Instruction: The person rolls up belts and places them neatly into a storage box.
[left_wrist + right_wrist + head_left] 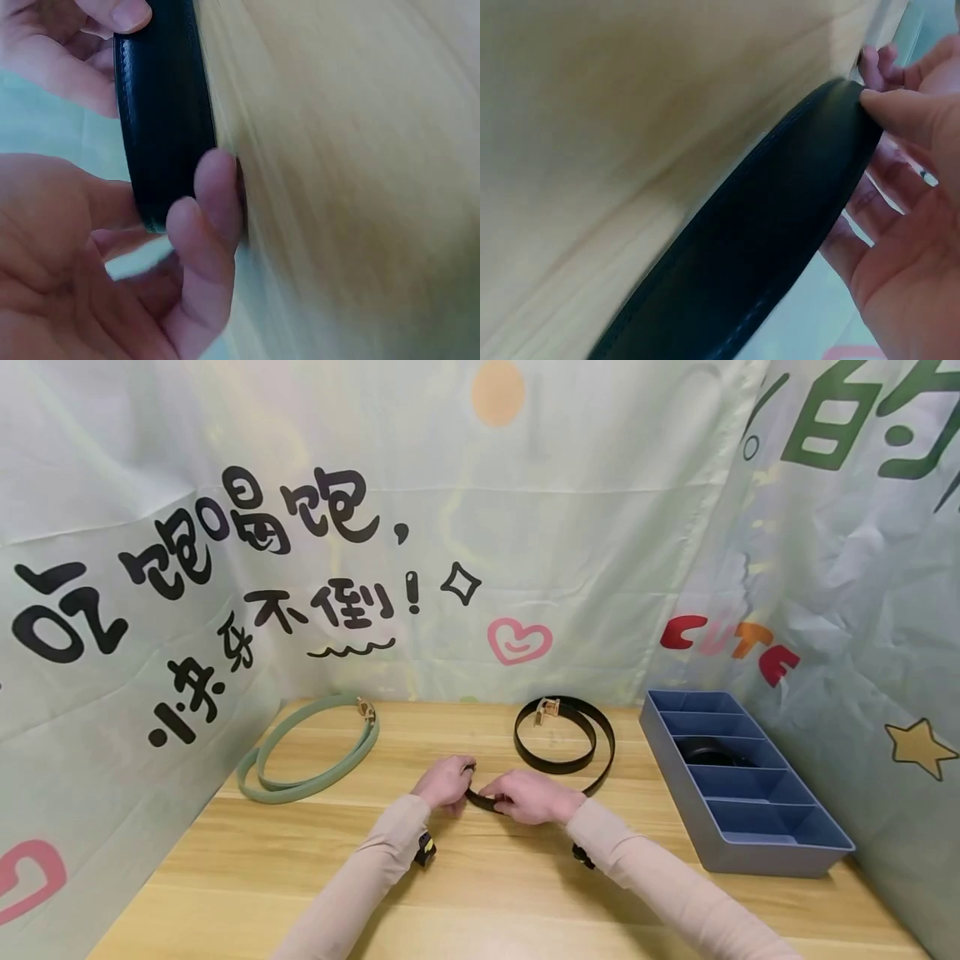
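Note:
A black belt (564, 767) with a gold-toned buckle (550, 708) lies coiled toward the back of the table, right of centre. Its strap runs forward from the coil, passing behind my right hand (536, 797). In the right wrist view, my right hand (907, 180) pinches the strap (757, 217) with the thumb on its face. My left hand (446, 783) is just to the left, its fingers curled around the strap near its end (161, 150) in the left wrist view. The strap stands on edge, close over the wood.
A pale green belt (311, 787) lies looped at the left. On the right stands a blue-grey compartment box (765, 860) with a coiled black item (705, 752) in its middle compartment. Printed cloth (585, 568) hangs behind and beside the wooden table (480, 910).

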A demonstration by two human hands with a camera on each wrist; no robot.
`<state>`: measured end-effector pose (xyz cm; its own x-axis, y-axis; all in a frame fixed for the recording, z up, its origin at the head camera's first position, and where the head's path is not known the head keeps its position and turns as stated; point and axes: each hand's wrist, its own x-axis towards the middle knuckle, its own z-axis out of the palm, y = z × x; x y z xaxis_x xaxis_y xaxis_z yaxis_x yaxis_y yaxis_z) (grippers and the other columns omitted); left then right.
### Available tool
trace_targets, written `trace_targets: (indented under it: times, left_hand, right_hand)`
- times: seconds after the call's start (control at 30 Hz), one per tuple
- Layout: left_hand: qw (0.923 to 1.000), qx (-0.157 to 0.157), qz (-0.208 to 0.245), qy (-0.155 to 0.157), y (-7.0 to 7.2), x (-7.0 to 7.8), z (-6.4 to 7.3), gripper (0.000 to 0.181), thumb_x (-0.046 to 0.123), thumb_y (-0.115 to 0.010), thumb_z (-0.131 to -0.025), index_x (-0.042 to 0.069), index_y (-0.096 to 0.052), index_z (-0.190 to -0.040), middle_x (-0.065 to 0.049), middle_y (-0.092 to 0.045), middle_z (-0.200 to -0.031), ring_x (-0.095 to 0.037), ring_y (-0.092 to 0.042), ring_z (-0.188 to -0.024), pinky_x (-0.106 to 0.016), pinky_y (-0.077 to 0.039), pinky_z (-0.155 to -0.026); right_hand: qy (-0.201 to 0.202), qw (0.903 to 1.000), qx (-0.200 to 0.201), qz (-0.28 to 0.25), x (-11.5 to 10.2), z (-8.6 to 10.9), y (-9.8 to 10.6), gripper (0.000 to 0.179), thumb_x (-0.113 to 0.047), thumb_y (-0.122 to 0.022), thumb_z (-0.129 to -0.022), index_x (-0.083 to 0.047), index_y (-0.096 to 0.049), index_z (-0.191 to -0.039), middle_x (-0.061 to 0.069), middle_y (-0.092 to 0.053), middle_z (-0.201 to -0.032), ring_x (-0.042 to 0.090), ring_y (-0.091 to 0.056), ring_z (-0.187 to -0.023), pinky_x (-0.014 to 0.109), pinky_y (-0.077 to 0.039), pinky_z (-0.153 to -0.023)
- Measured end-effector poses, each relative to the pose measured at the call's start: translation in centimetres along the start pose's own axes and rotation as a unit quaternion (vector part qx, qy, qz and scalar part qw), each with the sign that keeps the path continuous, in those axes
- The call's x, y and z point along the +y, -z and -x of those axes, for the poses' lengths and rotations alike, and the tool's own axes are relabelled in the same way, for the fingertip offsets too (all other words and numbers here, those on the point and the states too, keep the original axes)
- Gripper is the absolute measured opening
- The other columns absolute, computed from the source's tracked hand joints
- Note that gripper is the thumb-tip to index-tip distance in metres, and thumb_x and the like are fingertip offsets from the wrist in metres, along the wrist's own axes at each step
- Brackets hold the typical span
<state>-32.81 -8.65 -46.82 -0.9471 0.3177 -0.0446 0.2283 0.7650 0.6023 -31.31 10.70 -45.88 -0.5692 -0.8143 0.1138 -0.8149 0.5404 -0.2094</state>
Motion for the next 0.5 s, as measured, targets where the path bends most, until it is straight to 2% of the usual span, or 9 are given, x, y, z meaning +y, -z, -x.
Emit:
trace_targets:
  times: [0.07, 0.1, 0.17, 0.27, 0.37, 0.5]
  left_hand:
    - [0.9997, 0.015, -0.013, -0.015, 0.0, 0.2, 0.0, 0.018, 0.010, -0.049, -0.099, 0.002, -0.065, -0.101, -0.001, -0.060, -0.059, -0.012, -0.060, -0.045, -0.025, -0.046, -0.048]
    - [0.9996, 0.017, -0.008, -0.020, -0.1, 0.2, 0.1, 0.016, 0.008, -0.051, -0.098, 0.001, -0.065, -0.098, -0.003, -0.061, -0.063, -0.012, -0.060, -0.046, -0.025, -0.047, -0.047]
    - [0.9990, 0.025, -0.005, -0.036, -0.3, 0.4, 0.1, 0.015, 0.005, -0.054, -0.096, -0.001, -0.067, -0.099, -0.008, -0.065, -0.072, -0.011, -0.061, -0.048, -0.024, -0.047, -0.048]
    - [0.9982, 0.022, 0.007, -0.054, -0.7, 0.6, 0.0, 0.020, 0.000, -0.056, -0.094, -0.002, -0.068, -0.109, -0.016, -0.070, -0.087, -0.012, -0.063, -0.047, -0.023, -0.048, -0.045]
    - [0.9976, 0.009, 0.030, -0.062, -0.9, 0.7, -0.1, 0.020, -0.001, -0.057, -0.094, 0.000, -0.069, -0.110, -0.018, -0.072, -0.092, -0.013, -0.064, -0.046, -0.024, -0.050, -0.044]
    - [0.9954, -0.038, 0.061, -0.063, -0.6, 0.8, -0.1, 0.012, 0.006, -0.060, -0.095, 0.006, -0.071, -0.100, -0.009, -0.071, -0.086, -0.015, -0.066, -0.052, -0.026, -0.054, -0.049]
  right_hand:
    - [-0.020, 0.9998, 0.005, 0.006, 0.2, 0.3, 0.1, 0.029, -0.006, -0.064, -0.087, -0.020, -0.072, -0.111, -0.006, -0.071, -0.093, 0.006, -0.055, -0.072, 0.024, -0.044, -0.064]
    - [-0.029, 0.9994, 0.009, 0.015, 0.3, 0.4, 0.1, 0.027, -0.007, -0.065, -0.086, -0.021, -0.072, -0.108, -0.007, -0.070, -0.092, 0.007, -0.054, -0.072, 0.025, -0.043, -0.063]
    - [-0.041, 0.9983, 0.021, 0.037, 0.3, 0.4, -0.3, 0.018, -0.014, -0.069, -0.086, -0.023, -0.072, -0.101, -0.009, -0.069, -0.090, 0.007, -0.055, -0.073, 0.026, -0.043, -0.061]
    - [-0.039, 0.9966, 0.039, 0.061, 0.2, 0.3, -1.0, 0.004, -0.024, -0.073, -0.087, -0.023, -0.072, -0.091, -0.007, -0.068, -0.086, 0.009, -0.058, -0.075, 0.028, -0.044, -0.060]
    - [-0.039, 0.9949, 0.049, 0.079, 0.2, 0.2, -1.4, 0.003, -0.025, -0.075, -0.086, -0.024, -0.072, -0.088, -0.007, -0.069, -0.085, 0.012, -0.061, -0.078, 0.031, -0.047, -0.062]
    - [-0.046, 0.9931, 0.059, 0.090, 0.5, 0.2, -1.3, 0.005, -0.020, -0.075, -0.086, -0.023, -0.071, -0.086, -0.007, -0.069, -0.082, 0.012, -0.064, -0.076, 0.031, -0.049, -0.062]
